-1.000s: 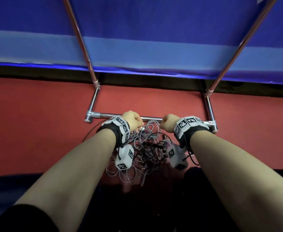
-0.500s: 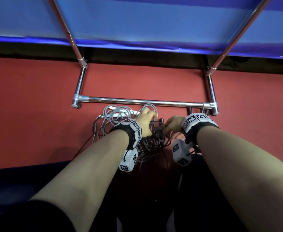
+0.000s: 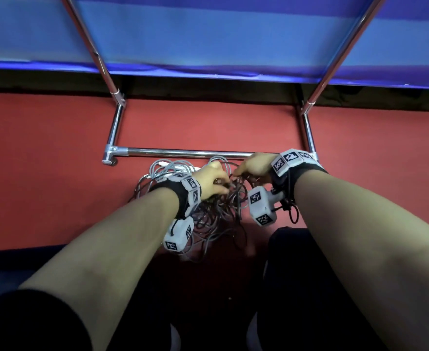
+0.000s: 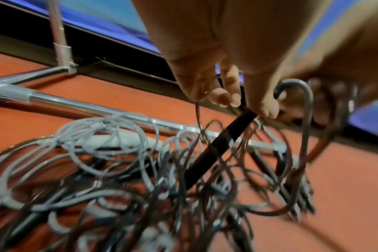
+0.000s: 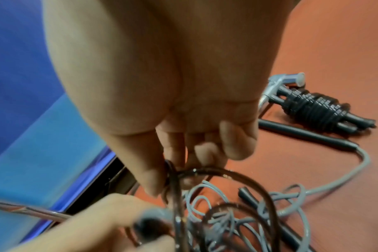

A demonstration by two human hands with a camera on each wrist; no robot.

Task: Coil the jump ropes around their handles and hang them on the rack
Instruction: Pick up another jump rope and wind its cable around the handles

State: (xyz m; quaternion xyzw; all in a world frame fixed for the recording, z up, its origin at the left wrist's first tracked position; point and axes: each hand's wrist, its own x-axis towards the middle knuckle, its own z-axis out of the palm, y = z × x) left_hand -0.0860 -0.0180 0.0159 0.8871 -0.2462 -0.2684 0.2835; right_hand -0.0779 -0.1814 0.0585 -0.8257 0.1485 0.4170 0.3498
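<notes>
One coiled rope (image 5: 313, 109) lies by the rack (image 3: 183, 152); none hangs. Left hand (image 3: 212, 179) pinches a black handle (image 4: 216, 148); right hand (image 3: 255, 167) pinches dark rope (image 5: 205, 172) in the tangled pile (image 3: 208, 214).

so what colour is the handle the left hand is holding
Black. The handle pinched by the left hand shows best in the left wrist view.

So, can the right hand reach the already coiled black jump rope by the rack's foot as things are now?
Probably not yet: the right hand pinches a dark rope loop from the tangle. The coiled black jump rope lies uncovered on the floor beyond it.
</notes>
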